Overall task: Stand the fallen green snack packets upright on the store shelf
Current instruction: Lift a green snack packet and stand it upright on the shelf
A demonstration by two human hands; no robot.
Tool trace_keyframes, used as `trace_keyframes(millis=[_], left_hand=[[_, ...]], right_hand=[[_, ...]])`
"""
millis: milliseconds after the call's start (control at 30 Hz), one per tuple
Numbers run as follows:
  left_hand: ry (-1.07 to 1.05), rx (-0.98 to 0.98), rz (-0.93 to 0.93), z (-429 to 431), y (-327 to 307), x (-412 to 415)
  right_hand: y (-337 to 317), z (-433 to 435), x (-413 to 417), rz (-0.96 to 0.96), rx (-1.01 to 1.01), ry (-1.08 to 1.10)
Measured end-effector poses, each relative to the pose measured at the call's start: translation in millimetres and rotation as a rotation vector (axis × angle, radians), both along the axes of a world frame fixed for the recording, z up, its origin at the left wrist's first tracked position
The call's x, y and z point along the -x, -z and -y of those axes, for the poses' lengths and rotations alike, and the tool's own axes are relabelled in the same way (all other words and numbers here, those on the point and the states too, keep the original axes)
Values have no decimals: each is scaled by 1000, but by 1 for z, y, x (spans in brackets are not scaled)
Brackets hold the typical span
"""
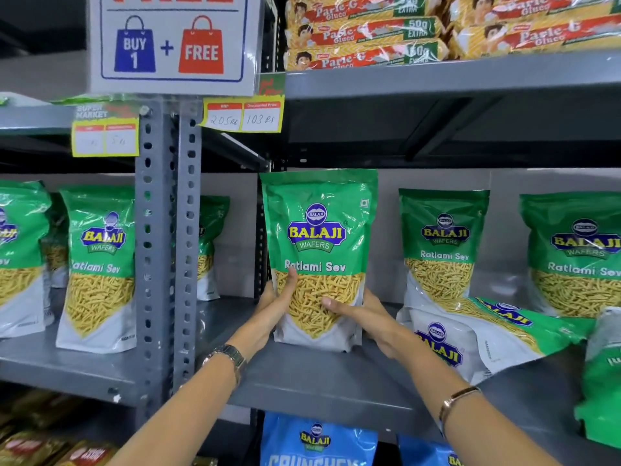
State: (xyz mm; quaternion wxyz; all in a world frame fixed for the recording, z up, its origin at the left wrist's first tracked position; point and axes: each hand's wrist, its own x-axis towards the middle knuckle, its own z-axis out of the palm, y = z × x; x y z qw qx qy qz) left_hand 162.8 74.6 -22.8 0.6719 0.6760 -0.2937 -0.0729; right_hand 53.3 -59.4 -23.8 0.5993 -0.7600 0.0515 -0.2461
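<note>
A green Ratlami Sev packet stands upright on the grey shelf, at its left end. My left hand grips its lower left side, thumb on the front. My right hand grips its lower right side, fingers across the front. To the right, a fallen green packet lies flat on the shelf, partly over another fallen packet. Two upright packets stand behind them. At the far right edge a further green packet leans, partly cut off.
A perforated grey upright post divides the shelves; more upright green packets stand left of it. Biscuit packs fill the shelf above. A "Buy 1 + Free" sign and price tags hang overhead. Blue packets sit below.
</note>
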Motion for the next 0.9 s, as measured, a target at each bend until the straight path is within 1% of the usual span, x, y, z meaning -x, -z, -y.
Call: trace_keyframes(millis=[67, 133, 267, 400, 533, 633, 800, 867, 900], left_hand=[[59, -107, 21, -5, 13, -6], [84, -140, 52, -13, 18, -4], [105, -74, 111, -28, 21, 11], [92, -19, 170, -39, 30, 21], [67, 5, 199, -46, 36, 26], [20, -18, 221, -47, 38, 27], [23, -22, 185, -50, 34, 39], [1, 38, 168, -53, 31, 48], [-36, 103, 173, -55, 31, 53]], right_hand=[[2, -4, 3, -7, -16, 26], [0, -9, 12, -12, -10, 28], [3, -16, 27, -21, 12, 11], [12, -25, 39, 26, 35, 18], [16, -34, 48, 32, 58, 31], [18, -36, 49, 35, 79, 53], [15, -39, 55, 28, 52, 32], [14, -38, 60, -2, 48, 30], [13, -38, 64, -11, 47, 63]])
